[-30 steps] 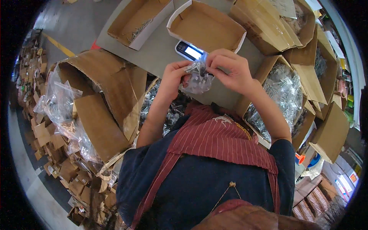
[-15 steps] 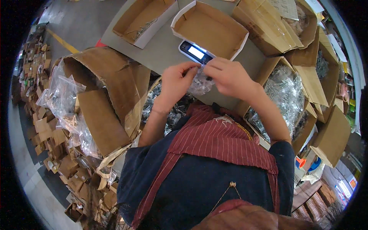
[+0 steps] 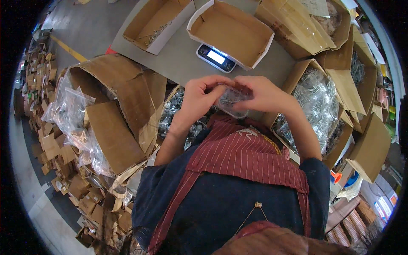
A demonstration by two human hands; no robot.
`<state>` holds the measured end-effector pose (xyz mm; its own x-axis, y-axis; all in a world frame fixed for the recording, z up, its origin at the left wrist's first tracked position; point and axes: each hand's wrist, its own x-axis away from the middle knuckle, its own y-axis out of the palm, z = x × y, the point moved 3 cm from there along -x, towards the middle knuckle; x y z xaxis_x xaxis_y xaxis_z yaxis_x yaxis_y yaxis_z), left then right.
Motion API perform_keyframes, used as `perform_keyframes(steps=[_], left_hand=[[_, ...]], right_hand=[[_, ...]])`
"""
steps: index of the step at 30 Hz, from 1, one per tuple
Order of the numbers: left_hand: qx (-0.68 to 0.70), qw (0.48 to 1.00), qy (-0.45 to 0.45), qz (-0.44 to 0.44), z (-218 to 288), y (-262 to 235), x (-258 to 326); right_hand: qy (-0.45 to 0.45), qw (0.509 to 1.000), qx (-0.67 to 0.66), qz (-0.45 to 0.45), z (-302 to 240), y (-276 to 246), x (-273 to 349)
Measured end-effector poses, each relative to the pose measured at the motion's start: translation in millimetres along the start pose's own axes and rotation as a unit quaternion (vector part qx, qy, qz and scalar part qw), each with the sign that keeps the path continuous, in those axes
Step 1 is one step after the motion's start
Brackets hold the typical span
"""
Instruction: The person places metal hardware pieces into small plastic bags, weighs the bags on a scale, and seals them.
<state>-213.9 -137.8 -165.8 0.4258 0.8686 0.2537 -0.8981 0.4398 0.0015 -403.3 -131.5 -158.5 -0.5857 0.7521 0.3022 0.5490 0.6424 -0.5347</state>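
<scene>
Between my two hands is a clear plastic bag [image 3: 232,102] with small pieces in it that I cannot make out. My left hand [image 3: 204,94] grips the bag's left side, its thumb laid along the top. My right hand [image 3: 263,94] holds the other side, fingers curled at the upper edge and thumb across the front. Just beyond the hands lies a digital scale [image 3: 216,58] with a lit display. An open cardboard tray [image 3: 231,32] with white outer walls sits on it.
A second tray [image 3: 159,25] at the far left holds a few metal pins. Cartons of bagged metal hardware [image 3: 312,97] stand on my right. To my left, a large carton [image 3: 114,80] has plastic bags [image 3: 70,106] spilling out. Metal parts [image 3: 172,110] fill a box beside my left forearm.
Both hands have drawn back from the scale, toward my body. They have shifted from pinching the bag's top edge to holding it by its sides.
</scene>
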Motion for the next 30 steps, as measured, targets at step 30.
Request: perform_keyframes(steps=[30], left_hand=[[-0.304,0.939,-0.004,0.16,11,5,51]], right_hand=[[0.042,0.957,-0.019,0.285,-13,-2,46]])
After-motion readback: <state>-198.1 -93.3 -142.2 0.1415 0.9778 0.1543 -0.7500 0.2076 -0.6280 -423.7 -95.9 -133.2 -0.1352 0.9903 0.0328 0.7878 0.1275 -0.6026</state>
